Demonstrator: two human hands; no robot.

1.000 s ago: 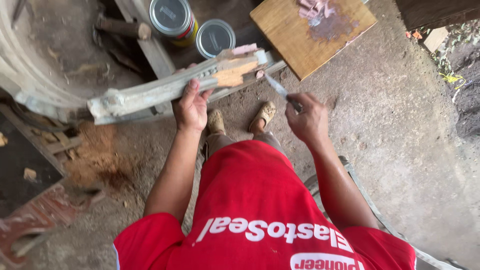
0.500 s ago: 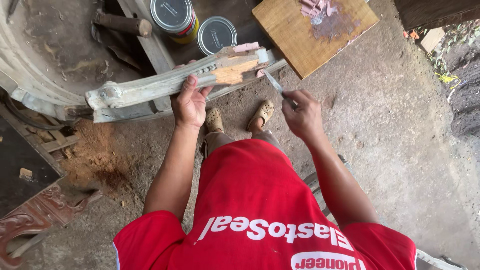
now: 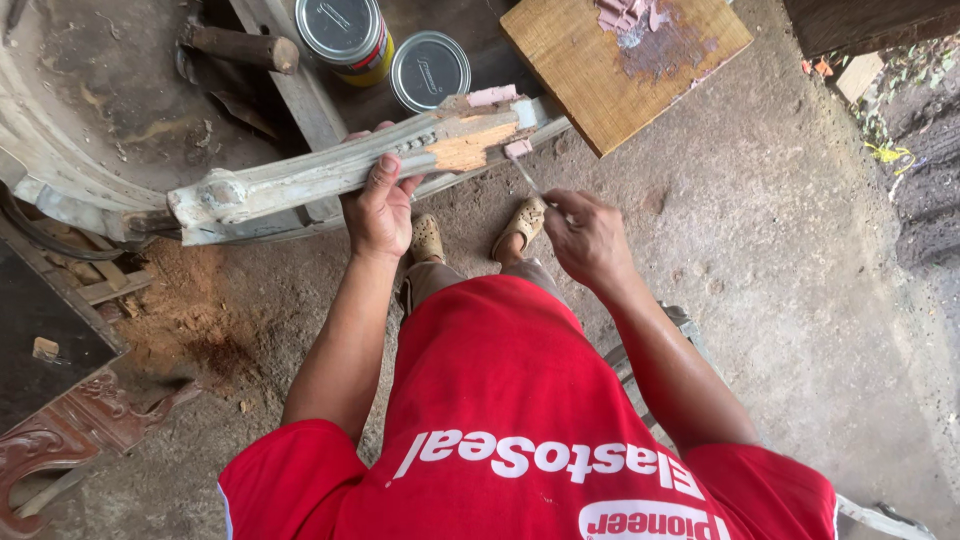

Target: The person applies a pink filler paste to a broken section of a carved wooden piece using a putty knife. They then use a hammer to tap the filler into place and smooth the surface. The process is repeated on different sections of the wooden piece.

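My left hand (image 3: pixel 378 208) grips a long, pale carved wooden piece (image 3: pixel 300 180) that lies across in front of me, with a bare patch of raw wood and pink filler (image 3: pixel 470 148) near its right end. Held in my right hand (image 3: pixel 588 238) is a thin putty knife (image 3: pixel 525 170); its tip carries a dab of pink filler and touches the underside of the piece's right end. I wear a red shirt, and my feet in tan sandals (image 3: pixel 520 225) show below the piece.
A wooden board (image 3: pixel 600 70) smeared with pink filler lies at the top right. Two round tins, one closed (image 3: pixel 345 35) and one lid or tin (image 3: pixel 430 70), sit at the top. Sawdust (image 3: pixel 200 320) and carved reddish furniture (image 3: pixel 60 440) are at left. Concrete floor stretches right.
My right hand has moved the putty knife up to the right end of the wooden piece. My left hand keeps its hold on the piece.
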